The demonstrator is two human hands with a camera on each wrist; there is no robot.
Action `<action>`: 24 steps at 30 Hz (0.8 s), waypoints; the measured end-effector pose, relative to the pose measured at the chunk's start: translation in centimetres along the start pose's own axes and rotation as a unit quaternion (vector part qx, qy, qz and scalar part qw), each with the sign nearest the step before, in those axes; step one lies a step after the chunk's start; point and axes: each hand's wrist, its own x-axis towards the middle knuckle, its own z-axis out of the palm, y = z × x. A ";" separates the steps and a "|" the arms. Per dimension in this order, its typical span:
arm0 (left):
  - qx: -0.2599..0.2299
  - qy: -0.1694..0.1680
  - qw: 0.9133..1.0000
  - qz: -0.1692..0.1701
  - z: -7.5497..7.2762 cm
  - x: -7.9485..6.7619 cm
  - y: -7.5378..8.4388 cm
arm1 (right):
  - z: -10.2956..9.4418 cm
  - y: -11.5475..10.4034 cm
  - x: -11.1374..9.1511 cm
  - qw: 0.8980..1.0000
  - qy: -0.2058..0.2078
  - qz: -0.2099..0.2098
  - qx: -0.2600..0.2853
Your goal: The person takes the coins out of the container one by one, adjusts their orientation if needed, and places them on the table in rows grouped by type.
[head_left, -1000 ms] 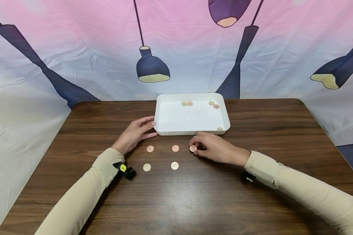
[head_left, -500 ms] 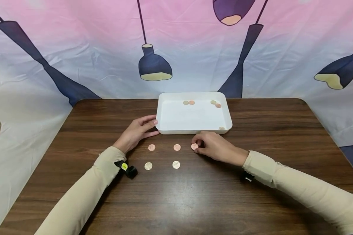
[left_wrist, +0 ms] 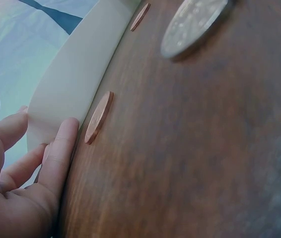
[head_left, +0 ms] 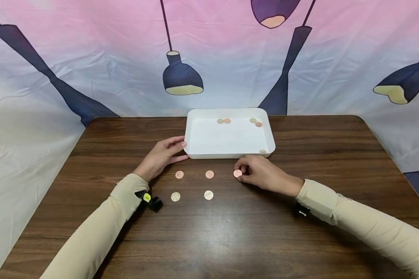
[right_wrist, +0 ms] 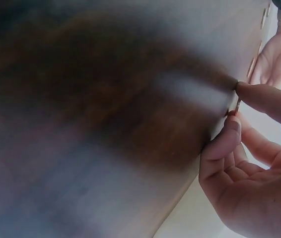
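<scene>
My right hand [head_left: 262, 173], pinching a copper coin [head_left: 238, 173], shifted it farther from the neighbouring coin [head_left: 209, 174], toward the counter's [head_left: 209, 240] right edge; my spread left hand [head_left: 161, 155] touched the tray [head_left: 227, 156].

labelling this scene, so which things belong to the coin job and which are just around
Seemingly in the job:
left hand
right hand
pinched coin
white tray
five coins inside
four coins outside

Seemingly just there:
wooden table
patterned backdrop
black wrist devices
</scene>
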 end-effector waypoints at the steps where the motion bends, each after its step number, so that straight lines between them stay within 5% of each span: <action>1: 0.001 0.000 1.000 0.001 0.0 0.0 0.0 | 0.0 0.0 0.0 1.000 -0.001 0.002 0.002; 24: 0.000 -0.002 1.000 -0.001 -0.1 0.0 0.0 | -0.3 -0.2 0.1 1.000 -0.006 0.003 0.012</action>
